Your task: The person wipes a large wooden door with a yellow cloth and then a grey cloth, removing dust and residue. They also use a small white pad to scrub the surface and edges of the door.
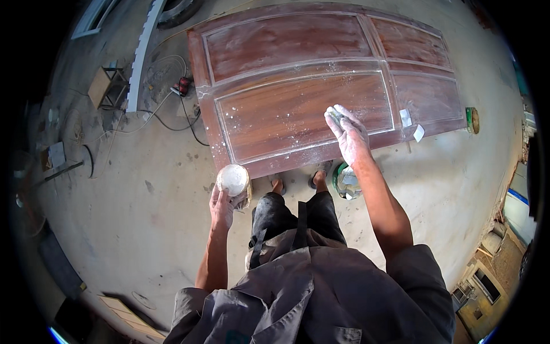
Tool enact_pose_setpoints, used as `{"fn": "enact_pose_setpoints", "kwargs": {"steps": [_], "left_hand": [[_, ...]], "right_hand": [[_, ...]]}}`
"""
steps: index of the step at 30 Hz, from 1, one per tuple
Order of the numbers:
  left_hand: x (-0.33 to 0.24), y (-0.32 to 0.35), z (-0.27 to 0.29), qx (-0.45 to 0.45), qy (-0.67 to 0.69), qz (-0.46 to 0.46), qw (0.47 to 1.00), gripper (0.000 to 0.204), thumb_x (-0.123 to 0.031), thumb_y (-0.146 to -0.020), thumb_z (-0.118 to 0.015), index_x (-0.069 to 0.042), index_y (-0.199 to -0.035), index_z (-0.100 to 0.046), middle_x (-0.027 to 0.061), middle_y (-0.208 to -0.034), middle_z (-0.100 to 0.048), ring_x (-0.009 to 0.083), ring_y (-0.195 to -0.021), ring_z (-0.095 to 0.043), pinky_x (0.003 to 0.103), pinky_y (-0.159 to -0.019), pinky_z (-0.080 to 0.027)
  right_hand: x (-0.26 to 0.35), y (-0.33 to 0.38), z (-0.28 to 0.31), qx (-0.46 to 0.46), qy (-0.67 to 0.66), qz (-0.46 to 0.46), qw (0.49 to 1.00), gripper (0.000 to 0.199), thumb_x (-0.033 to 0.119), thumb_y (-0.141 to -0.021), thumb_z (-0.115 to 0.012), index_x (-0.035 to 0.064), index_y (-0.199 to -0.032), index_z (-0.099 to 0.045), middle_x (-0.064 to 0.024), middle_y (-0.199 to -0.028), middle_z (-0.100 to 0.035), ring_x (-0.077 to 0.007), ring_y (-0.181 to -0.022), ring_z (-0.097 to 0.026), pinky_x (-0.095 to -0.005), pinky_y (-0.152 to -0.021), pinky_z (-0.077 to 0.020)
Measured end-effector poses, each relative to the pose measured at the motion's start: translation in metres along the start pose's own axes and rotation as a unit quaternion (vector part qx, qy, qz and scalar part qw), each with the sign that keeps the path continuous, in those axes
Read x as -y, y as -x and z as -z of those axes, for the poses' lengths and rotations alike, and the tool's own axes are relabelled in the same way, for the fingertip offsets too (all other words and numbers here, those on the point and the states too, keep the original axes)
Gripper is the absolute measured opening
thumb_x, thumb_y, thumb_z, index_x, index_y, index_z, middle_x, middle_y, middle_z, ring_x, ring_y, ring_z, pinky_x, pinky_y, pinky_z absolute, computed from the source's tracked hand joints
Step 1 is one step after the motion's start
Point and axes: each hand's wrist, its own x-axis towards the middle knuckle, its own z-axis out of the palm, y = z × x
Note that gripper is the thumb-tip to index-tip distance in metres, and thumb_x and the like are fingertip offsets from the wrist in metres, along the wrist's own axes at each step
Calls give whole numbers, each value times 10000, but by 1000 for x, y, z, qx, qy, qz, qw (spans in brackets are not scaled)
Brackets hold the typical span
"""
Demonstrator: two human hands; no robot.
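A brown wooden panel door [298, 109] lies before me, its panels edged with white dust and its near panel scattered with white specks. My left hand [221, 206] is closed round the side of a round tub [234, 180] with white powder in it, by the door's near left corner. Over the near panel, my right hand [353, 140] pinches a small grey-green wad [337, 118]; I cannot make out whether it is cloth or a pad. White powder coats the fingers of both hands.
Two pale paper pieces [405, 118] lie at the door's right part. A green-rimmed bucket [346, 182] stands by my right foot, and a green can [472, 120] by the door's right end. Cables and a red power tool [182, 86] lie on the floor at left.
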Motion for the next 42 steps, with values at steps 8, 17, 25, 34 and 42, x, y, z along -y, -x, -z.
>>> {"fn": "enact_pose_setpoints", "kwargs": {"steps": [8, 17, 25, 34, 42], "left_hand": [[-26, 8, 44, -86, 8, -34, 996, 525, -90, -1024, -527, -59, -1531, -396, 145, -1441, -541, 337, -1289, -583, 582, -1050, -539], [-19, -19, 44, -79, 2, 24, 997, 580, -131, -1008, -567, -73, -1549, -367, 172, -1493, -486, 378, -1334, -541, 575, -1120, -485], [5, -162, -44, 23, -25, 94, 995, 513, -106, -1021, -529, -29, -1506, -383, 222, -1472, -493, 413, -1324, -541, 567, -1094, -519], [11, -330, -237, 129, -216, 65, 966, 546, -86, -989, -474, 195, -1430, -319, 342, -1297, -571, 427, -1191, -641, 388, -1034, -603], [50, -462, -376, 55, -281, -48, 957, 479, 6, -941, -511, 235, -1334, -361, 364, -1191, -581, 445, -1032, -697, 383, -909, -666]], "right_hand": [[-163, 45, -31, 204, 395, -64, 893, 398, -18, -1053, -402, -130, -1432, -447, -297, -1437, -516, -396, -1326, -557, -454, -1152, -476], [-138, 32, 70, -65, 170, -117, 976, 421, -45, -984, -514, -148, -1389, -461, -276, -1328, -571, -390, -1228, -608, -473, -1097, -526], [-133, 40, 199, -152, 616, 110, 766, 517, 230, -857, -767, 48, -1314, -610, -261, -1253, -617, -406, -1176, -591, -478, -991, -484], [-273, 125, 448, -303, 623, -197, 693, 391, 304, -927, -614, 109, -1252, -712, -234, -1297, -661, -435, -1228, -606, -509, -1044, -488], [-317, -21, 645, -265, 428, -147, 851, 482, 247, -945, -655, 44, -1382, -630, -221, -1338, -662, -360, -1286, -603, -411, -1162, -392]]}}
